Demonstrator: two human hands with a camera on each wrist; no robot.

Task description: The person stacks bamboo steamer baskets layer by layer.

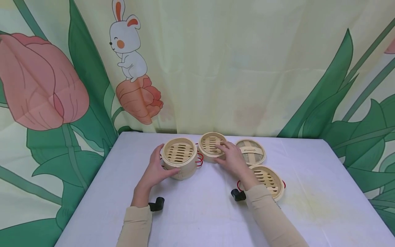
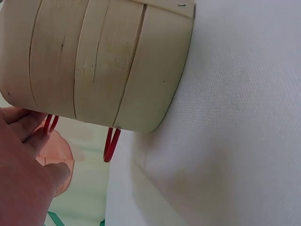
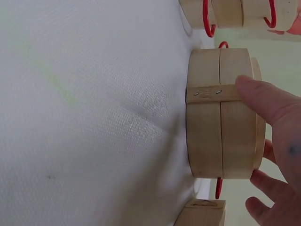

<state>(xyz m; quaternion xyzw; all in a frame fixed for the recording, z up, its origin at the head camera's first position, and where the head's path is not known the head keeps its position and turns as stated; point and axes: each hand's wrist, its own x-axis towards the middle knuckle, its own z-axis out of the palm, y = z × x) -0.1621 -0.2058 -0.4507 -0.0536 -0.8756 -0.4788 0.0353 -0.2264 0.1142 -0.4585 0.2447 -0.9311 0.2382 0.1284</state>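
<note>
Cream printed curtain point(image 1: 197, 61), white surface point(image 1: 197, 212), taller bamboo stack point(image 1: 185, 169) at left, left hand point(image 1: 155, 171) in a wide grip round its side, shorter steamer point(image 1: 206, 156) at centre back, right hand point(image 1: 232, 157) in a half-spread grip on its rim, slatted basket point(image 1: 271, 178) beneath the right forearm, round lid point(image 1: 253, 151) behind it, red loops point(image 1: 199, 159)

Head cam looks forward and down across the table point(image 1: 197, 219); wrist cams sit way closer, sideways-on. Head and left wrist share the taller steamer stack point(image 2: 94, 61).
</note>
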